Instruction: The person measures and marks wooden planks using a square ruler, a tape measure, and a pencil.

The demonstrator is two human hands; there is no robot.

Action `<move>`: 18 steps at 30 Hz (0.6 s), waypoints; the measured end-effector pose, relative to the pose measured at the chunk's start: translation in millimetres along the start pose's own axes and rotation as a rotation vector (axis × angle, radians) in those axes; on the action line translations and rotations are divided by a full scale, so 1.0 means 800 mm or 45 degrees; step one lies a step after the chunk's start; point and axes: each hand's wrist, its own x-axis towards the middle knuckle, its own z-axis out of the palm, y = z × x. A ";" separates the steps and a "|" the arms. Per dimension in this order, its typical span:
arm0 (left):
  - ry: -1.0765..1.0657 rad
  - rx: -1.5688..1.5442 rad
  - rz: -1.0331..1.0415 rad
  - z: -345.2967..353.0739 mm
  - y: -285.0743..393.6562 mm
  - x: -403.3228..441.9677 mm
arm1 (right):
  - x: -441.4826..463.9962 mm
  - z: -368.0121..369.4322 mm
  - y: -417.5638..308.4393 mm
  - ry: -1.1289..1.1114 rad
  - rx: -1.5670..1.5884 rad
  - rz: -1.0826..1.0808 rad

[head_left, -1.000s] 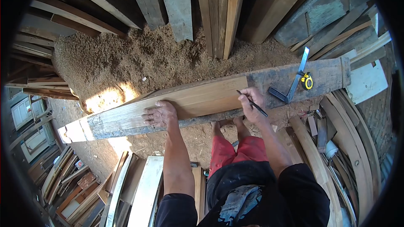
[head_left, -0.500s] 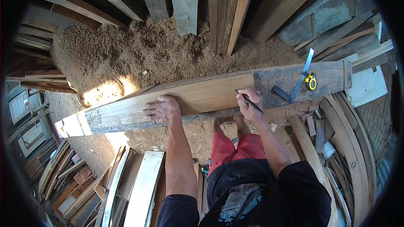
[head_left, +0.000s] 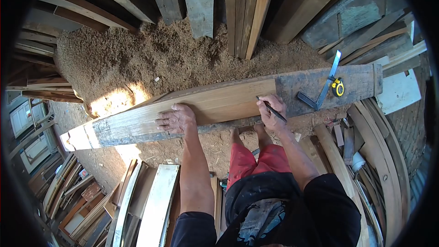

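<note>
A smooth wooden board (head_left: 228, 102) lies along a long, worn workbench (head_left: 292, 87). Flat on the board's middle rests my left hand (head_left: 177, 118), fingers spread and holding nothing. My right hand (head_left: 273, 110) is closed around a dark pencil (head_left: 277, 115), whose tip meets the board's face near its right end. To the right on the bench are a try square (head_left: 323, 92) with a metal blade and a yellow-and-black tape measure (head_left: 337, 88) touching it. Any mark under the pencil tip is too small to make out.
Sawdust (head_left: 137, 59) covers the ground beyond the bench. Upright planks (head_left: 199, 4) lean along the far side. More boards (head_left: 157, 201) stand close on my near left, and curved timber pieces (head_left: 382, 164) are stacked at the near right. A white panel (head_left: 400, 92) lies past the bench's right end.
Almost nothing differs. My right hand and the pencil have shifted very slightly; my left hand stays in place on the board.
</note>
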 end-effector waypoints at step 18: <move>0.013 -0.004 0.009 0.007 -0.004 0.003 | 0.006 0.004 0.004 0.094 0.251 0.214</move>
